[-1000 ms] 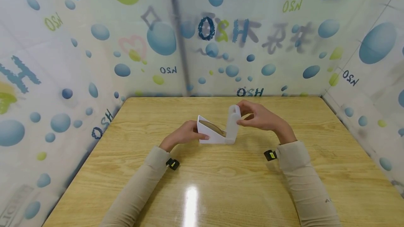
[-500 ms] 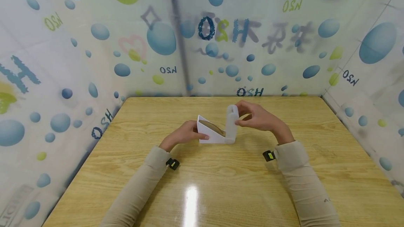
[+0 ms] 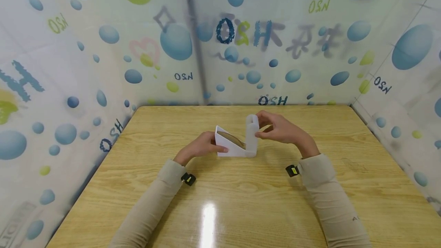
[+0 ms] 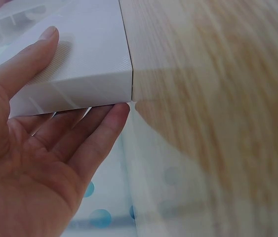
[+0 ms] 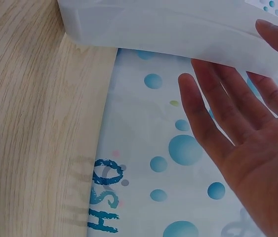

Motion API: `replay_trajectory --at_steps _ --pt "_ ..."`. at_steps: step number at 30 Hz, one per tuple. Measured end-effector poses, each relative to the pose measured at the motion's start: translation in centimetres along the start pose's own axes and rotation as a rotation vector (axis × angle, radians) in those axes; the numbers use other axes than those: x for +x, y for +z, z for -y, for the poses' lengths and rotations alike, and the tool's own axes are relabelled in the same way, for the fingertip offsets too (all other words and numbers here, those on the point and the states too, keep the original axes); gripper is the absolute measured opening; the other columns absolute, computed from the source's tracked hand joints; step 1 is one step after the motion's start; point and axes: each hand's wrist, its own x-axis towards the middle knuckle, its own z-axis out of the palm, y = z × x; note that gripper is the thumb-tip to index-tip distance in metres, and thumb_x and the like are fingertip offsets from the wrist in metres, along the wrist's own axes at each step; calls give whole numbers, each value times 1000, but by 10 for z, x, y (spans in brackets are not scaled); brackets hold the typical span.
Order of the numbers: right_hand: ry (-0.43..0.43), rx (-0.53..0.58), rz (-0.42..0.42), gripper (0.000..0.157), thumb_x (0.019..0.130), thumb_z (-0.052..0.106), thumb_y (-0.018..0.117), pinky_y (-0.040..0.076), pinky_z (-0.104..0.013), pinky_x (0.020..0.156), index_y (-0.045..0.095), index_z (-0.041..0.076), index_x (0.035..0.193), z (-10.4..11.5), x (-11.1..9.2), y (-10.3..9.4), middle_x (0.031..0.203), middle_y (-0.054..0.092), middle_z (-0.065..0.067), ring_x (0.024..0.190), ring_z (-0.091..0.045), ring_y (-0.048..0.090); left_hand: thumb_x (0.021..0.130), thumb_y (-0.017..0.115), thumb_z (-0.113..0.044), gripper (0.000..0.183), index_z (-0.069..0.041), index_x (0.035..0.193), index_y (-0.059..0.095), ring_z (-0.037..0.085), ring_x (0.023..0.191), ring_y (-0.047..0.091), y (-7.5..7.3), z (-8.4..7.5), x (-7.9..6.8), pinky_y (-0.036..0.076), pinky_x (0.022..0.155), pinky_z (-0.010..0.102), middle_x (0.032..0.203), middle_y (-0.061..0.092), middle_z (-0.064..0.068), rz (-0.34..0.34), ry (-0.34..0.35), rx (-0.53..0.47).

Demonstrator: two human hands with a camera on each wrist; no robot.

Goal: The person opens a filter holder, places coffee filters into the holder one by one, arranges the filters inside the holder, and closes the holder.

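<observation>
A white slant-topped box point(image 3: 230, 146) with a brown inside stands near the middle of the table. My left hand point(image 3: 201, 147) grips its tall left end, thumb on the near face and fingers behind. In the left wrist view the thumb lies on the box's finely ridged face point(image 4: 87, 44). At the box's low right end stands a translucent white case point(image 3: 252, 137), upright and hollow at the top. My right hand point(image 3: 280, 127) pinches this case's right side near the top. The right wrist view has the fingers along the lower edge of the case point(image 5: 168, 29), thumb above.
The wooden table point(image 3: 220, 190) reaches to a bubble-patterned curtain point(image 3: 293, 56) behind and at both sides. Black wrist cameras sit by the left cuff point(image 3: 188, 179) and the right cuff point(image 3: 292, 170).
My right hand has shifted slightly left, and the translucent case has moved left with it, standing a little straighter. My left hand and the slant-topped box stay in place.
</observation>
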Motion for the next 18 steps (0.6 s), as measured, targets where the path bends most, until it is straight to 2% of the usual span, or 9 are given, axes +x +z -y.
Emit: replay_trajectory --at_steps 18 --pt "20 -18 12 42 97 18 74 54 -55 99 55 11 133 0 3 4 123 66 -12 116 -30 65 95 77 -23 33 -7 122 71 13 91 70 1 2 -1 55 76 28 113 76 12 -1 19 -20"
